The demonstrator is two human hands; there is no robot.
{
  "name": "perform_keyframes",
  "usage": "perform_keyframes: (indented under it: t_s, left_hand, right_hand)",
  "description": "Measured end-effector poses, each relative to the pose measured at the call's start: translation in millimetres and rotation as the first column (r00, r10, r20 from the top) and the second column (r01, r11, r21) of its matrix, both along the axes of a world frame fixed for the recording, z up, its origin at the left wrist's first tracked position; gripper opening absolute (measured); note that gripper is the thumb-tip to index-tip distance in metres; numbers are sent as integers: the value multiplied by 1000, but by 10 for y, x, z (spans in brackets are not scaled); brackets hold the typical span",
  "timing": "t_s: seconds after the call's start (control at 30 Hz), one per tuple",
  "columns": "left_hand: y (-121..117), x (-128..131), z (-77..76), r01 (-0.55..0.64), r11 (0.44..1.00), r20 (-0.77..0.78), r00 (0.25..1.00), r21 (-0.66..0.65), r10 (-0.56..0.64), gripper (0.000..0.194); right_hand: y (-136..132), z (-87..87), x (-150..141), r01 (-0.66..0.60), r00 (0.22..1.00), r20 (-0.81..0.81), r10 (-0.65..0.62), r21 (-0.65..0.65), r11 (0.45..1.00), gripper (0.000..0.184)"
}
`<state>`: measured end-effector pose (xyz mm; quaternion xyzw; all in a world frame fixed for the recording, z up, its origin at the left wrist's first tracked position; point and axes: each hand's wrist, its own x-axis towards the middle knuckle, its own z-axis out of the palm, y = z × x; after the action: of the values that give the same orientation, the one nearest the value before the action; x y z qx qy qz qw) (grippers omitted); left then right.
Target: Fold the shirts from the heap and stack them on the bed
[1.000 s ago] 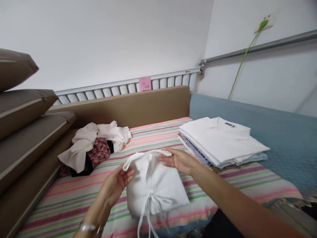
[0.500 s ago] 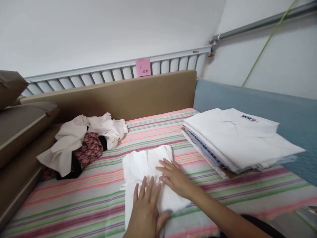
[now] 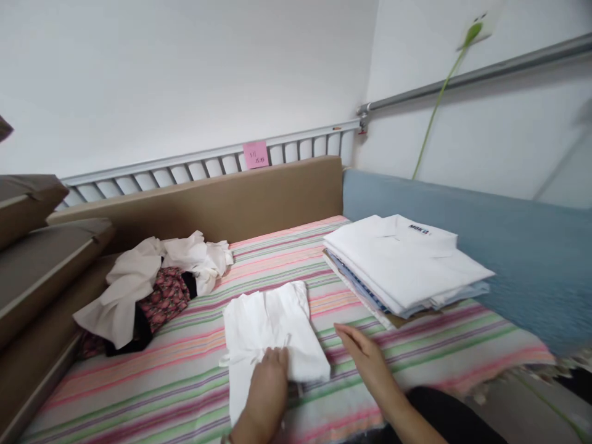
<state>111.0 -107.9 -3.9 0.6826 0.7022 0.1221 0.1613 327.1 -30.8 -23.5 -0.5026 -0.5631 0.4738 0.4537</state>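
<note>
A folded white garment (image 3: 263,314) with thin ties at its waist lies on the striped cloth (image 3: 176,382) in front of me. My left hand (image 3: 269,385) is closed over the garment's lower middle, fingers curled at the tie; the fingertips are hidden. To the right of the garment, my right hand (image 3: 363,351) hovers apart from it, fingers stretched out and holding nothing. A stack of folded shirts (image 3: 407,259), with a white one lettered at the collar on top, sits beyond my right hand.
Crumpled white and floral clothes (image 3: 157,283) lie at the left, beside stacked brown cushioned boards (image 3: 46,253). A brown padded board (image 3: 231,200) and a blue one (image 3: 453,240) border the surface. Behind stand a radiator (image 3: 161,179) with a pink note (image 3: 256,155) and a green cord (image 3: 435,117).
My right hand has lifted off the garment and moved right. My left hand, flat and spread before, has curled closed on the garment. The view has shifted slightly right and up.
</note>
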Motion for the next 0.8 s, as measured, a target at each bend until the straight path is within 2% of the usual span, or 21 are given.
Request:
perform_keyframes:
  t_s: [0.07, 0.17, 0.23, 0.33, 0.4, 0.47, 0.53, 0.6, 0.63, 0.7, 0.77, 0.8]
  left_hand:
    - [162, -82, 371, -28, 998, 254, 967, 64, 11, 45]
    - [423, -171, 1029, -10, 991, 529, 846, 136, -64, 36]
    - [541, -156, 1478, -22, 995, 658, 751, 102, -51, 31]
    - [566, -49, 2085, -83, 996, 827, 558, -17, 61, 34]
    - [491, 0, 2371, -114, 991, 901, 419, -73, 114, 39]
    - [377, -34, 2485, -135, 987, 945, 301, -90, 128, 42]
    - [253, -171, 2374, -170, 978, 964, 214, -122, 157, 44]
    - [130, -395, 2020, -203, 959, 962, 144, -200, 231, 43]
    - [67, -527, 1764, -224, 941, 953, 108, -253, 282, 41]
    - [-77, -797, 1150, -235, 890, 914, 12, -391, 404, 34]
    - [-249, -1037, 519, -334, 809, 871, -90, -483, 483, 19]
    - [-342, -1136, 245, -416, 744, 845, -131, -522, 519, 11]
  right_hand:
    - [-137, -70, 108, 29, 991, -129, -46, -128, 991, 46]
    - [-256, -140, 105, -38, 956, -290, -49, -285, 958, 54]
    - [-290, -121, 15, -113, 932, -361, -30, -369, 922, 62]
    - [-314, 41, -157, -289, 865, -500, 50, -415, 863, 66]
    - [-322, 215, -232, -392, 788, -609, 94, -378, 838, 60]
    - [-325, 388, -240, -463, 701, -703, 124, -315, 829, 54]
    - [-322, 498, -194, -526, 634, -760, 145, -286, 801, 55]
    - [-311, 506, -134, -572, 623, -766, 157, -310, 759, 58]
    - [-305, 469, -114, -573, 635, -757, 155, -327, 752, 57]
    - [-291, 333, -112, -513, 689, -714, 126, -357, 780, 51]
    - [-279, 155, -157, -409, 760, -646, 69, -393, 824, 52]
    - [-274, 70, -189, -365, 792, -609, 41, -418, 832, 53]
